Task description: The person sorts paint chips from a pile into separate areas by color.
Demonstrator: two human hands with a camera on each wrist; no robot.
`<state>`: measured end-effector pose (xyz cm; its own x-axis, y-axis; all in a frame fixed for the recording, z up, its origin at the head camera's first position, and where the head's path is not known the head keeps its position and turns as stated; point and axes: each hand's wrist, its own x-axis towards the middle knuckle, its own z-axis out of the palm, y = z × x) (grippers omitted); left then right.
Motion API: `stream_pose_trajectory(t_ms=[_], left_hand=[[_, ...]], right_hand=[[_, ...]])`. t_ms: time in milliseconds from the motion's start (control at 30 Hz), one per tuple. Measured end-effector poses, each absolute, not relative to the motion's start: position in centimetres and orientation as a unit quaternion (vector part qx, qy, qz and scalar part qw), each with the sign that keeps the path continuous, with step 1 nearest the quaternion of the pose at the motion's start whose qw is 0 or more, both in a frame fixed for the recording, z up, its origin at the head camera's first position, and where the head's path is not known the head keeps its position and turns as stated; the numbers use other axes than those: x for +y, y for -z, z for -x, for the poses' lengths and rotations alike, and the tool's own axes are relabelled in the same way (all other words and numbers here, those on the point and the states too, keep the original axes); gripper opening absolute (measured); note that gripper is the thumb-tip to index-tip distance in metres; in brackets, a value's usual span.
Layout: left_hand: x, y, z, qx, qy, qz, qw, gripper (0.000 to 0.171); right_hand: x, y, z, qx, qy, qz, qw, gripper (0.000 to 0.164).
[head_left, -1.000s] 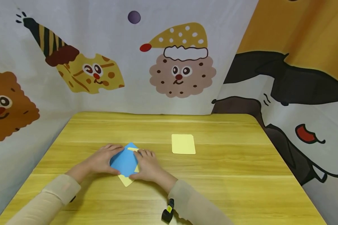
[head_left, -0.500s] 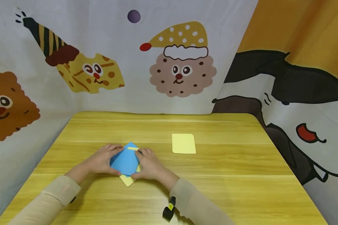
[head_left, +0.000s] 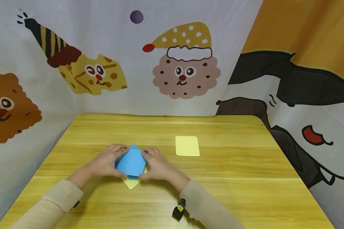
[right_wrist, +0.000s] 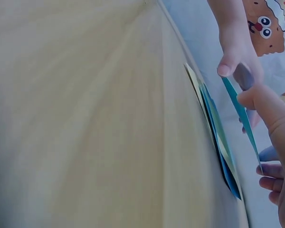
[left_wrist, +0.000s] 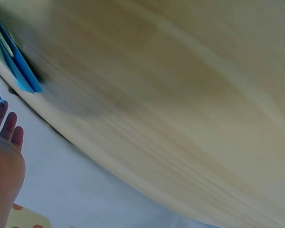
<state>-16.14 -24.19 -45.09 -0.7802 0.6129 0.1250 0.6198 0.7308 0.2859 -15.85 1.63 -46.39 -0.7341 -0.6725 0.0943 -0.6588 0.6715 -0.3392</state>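
Observation:
Both hands hold a square blue card (head_left: 132,163) by its sides, left of the table's middle. My left hand (head_left: 107,160) pinches its left side, and my right hand (head_left: 157,165) its right side. In the right wrist view the held card (right_wrist: 241,111) appears edge-on between the hands, apart from a loose stack of blue and yellow cards (right_wrist: 216,133) on the table. From above, the held card mostly hides that stack; a yellow card (head_left: 131,184) pokes out below it. The left wrist view catches fingers (left_wrist: 8,126) and the stack's corner (left_wrist: 26,78).
A lone yellow card (head_left: 187,146) lies farther right on the wooden table (head_left: 232,178). A cloth backdrop with cartoon prints (head_left: 186,76) hangs behind the table's far edge. A black strap piece (head_left: 179,210) hangs at the right sleeve.
The blue card and both hands have shifted a little to the right, the right hand farthest. The yellow strip near the card's top is now covered, and more blue shows at the bottom.

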Motion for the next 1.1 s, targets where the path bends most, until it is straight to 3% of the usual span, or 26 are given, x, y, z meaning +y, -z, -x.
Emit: stream_pose_trajectory(t_ms=[367,833,1100], left_hand=[[-20.9,44.7,15.1,-0.92,0.14,0.362,0.055,0.102],[-14.8,44.5,13.3,-0.928,0.134,0.347,0.032,0.1],[-11.6,45.0,13.2,-0.923,0.133,0.357,0.054,0.101]], right_hand=[[5.7,45.8,15.5,0.901,0.184,0.392,0.003,0.096],[11.9,45.3,14.3,0.903,0.189,0.383,0.032,0.096],[15.3,44.8,13.4,0.901,0.206,0.381,0.033,0.096]])
